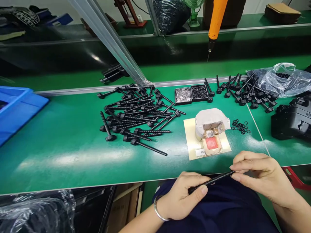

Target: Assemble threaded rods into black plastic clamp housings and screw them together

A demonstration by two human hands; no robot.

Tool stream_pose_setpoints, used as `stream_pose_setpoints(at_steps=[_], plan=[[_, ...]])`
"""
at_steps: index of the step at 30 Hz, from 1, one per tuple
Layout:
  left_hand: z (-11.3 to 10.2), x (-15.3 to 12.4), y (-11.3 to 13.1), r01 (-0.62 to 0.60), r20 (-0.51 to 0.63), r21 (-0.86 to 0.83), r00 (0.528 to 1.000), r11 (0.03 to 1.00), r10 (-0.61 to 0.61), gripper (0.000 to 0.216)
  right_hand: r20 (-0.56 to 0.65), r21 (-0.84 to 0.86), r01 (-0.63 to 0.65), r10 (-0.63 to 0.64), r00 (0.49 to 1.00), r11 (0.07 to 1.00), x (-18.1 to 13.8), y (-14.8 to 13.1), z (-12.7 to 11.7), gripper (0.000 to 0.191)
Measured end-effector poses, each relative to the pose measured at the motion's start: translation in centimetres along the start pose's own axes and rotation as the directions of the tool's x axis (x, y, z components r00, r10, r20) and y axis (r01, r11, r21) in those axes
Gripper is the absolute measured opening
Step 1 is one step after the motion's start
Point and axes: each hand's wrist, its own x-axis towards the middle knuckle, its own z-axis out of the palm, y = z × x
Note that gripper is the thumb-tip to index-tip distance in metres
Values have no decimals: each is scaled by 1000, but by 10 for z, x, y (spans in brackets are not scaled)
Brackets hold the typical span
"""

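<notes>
Green bench [73,139], white fixture [211,116] as reference. We've got one black rod [220,177] on its near side: left hand [184,195] wrapped round one end, right hand [263,171] pinching the tip. Loose rings [240,125] right of fixture; big rod pile [142,117] left, smaller pile [252,92] beyond, rightward. Looks like one rod in work, plenty left; can't tell which pile's done.

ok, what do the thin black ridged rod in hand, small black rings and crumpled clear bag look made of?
Thin black ridged rod: probably plastic, satin; even black with soft highlights, coated metal is possible.
Small black rings: likely rubber, going by their thin O-ring shape; finish too small to tell.
Crumpled clear bag: thin plastic film, glossy; see-through, with creases and bright glints.
</notes>
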Motion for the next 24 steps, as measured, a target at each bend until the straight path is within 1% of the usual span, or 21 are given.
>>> stream_pose_setpoints(at_steps=[4,7,9,12,14,18,21,22,24], plan=[[-2,0,-3,54,50,-178,998,983,-46,51,21,106,-33,31,999,994,-7,4,7,20],[-1,-1,-6,135,124,-337,987,932,-98,54,63,155,-56,47,997,986,-11,4,6,18],[0,-1,-7,178,166,-413,979,893,-119,56,81,146,-34,22,996,989,-12,2,3,19],[3,1,-8,205,219,-494,970,845,-107,55,79,122,28,-38,996,992,-12,-2,1,22],[4,1,-10,218,241,-549,966,807,-97,53,62,154,48,-58,996,987,-11,-2,5,22],[5,-1,-13,226,245,-610,965,759,-91,48,44,237,46,-58,997,971,-11,-1,15,24],[5,-1,-12,240,245,-604,963,760,-109,48,47,177,56,-66,997,983,-10,-2,12,37],[5,-1,-11,247,248,-592,961,767,-119,50,52,148,63,-72,996,987,-9,-3,10,39],[5,-1,-9,270,258,-566,955,779,-143,54,77,118,74,-84,993,990,-8,-5,5,30]])
